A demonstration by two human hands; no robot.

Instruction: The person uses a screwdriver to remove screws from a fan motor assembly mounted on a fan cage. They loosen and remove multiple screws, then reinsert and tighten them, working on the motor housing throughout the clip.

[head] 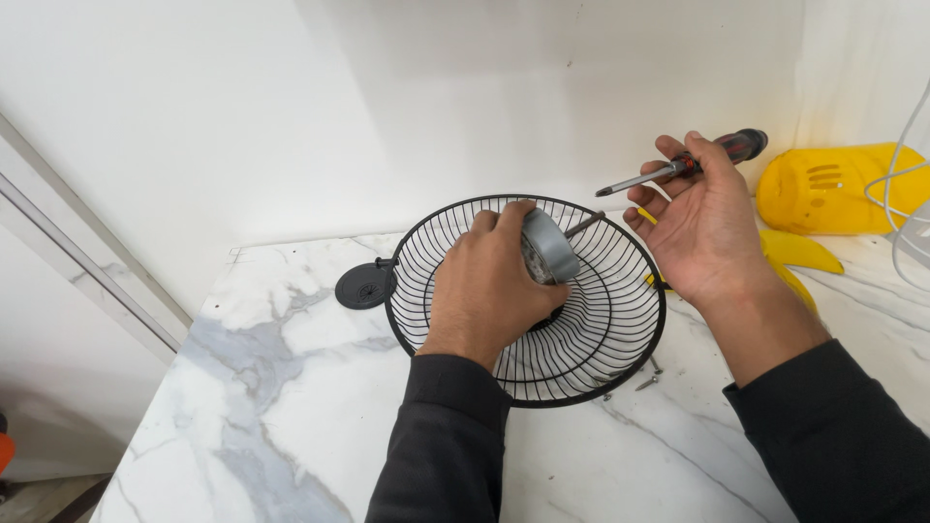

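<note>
From the head camera, looking down onto a white marble-patterned countertop (262, 387) set against a plain white wall, the left hand (489, 286) is clasped around a grey cylindrical fan motor (550, 246) that sits in the middle of a black wire fan guard (601, 329). The fingers curl over the top of the motor and the palm presses against its near side, while the motor's thin shaft (584, 226) pokes out up and to the right. The guard lies dish-like on the counter, tilted a little, its rim touching the surface at the near edge. The right hand (702, 228) is raised above the guard's right rim, palm turned inward, gripping a screwdriver (678, 169) with a dark red-and-black handle between thumb and fingers; its metal tip points left, toward the motor but apart from it. A round black plastic cap (365, 286) lies flat just beside the guard's left rim. A few small loose screws (647, 380) rest on the counter near the guard's lower right edge. Behind the right hand lie yellow plastic fan blades (799, 254) and, farther back, a yellow motor housing (833, 189) with vent slots, with white cable (901, 174) at the right edge.
</note>
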